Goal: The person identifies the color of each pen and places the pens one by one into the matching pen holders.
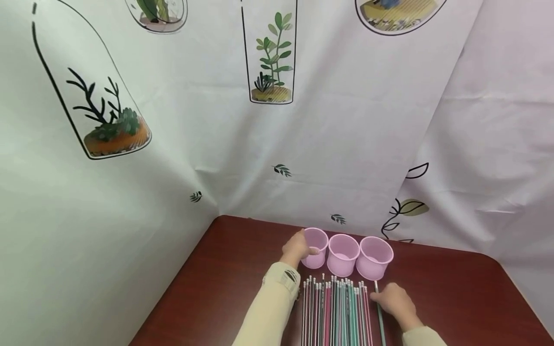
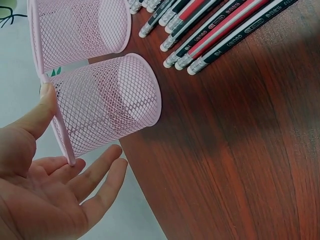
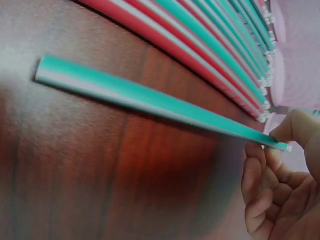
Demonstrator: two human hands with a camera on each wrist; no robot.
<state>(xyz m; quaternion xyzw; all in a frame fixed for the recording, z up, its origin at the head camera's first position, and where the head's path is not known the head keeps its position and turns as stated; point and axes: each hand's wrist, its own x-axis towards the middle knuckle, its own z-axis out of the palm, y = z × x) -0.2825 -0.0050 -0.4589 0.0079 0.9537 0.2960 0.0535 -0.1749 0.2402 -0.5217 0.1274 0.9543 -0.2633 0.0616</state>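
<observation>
Currently, the left hand [image 1: 296,247] grips the left cup [image 1: 314,262] by its rim, thumb and fingertips opposed, likely steadying it at eleven o'clock from the pencil row [image 1: 326,312]; at three o'clock, the right hand [image 1: 395,302] pinches the green pencil [image 3: 150,102] near its eraser, likely for control.

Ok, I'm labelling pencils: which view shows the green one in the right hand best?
The right wrist: the green pencil shows nearly end to end, pinched by the right hand. The head view shows it smaller, cut off at the bottom; the left wrist lacks it.

Black pencils [image 2: 236,40] read "HB", probably.
</observation>
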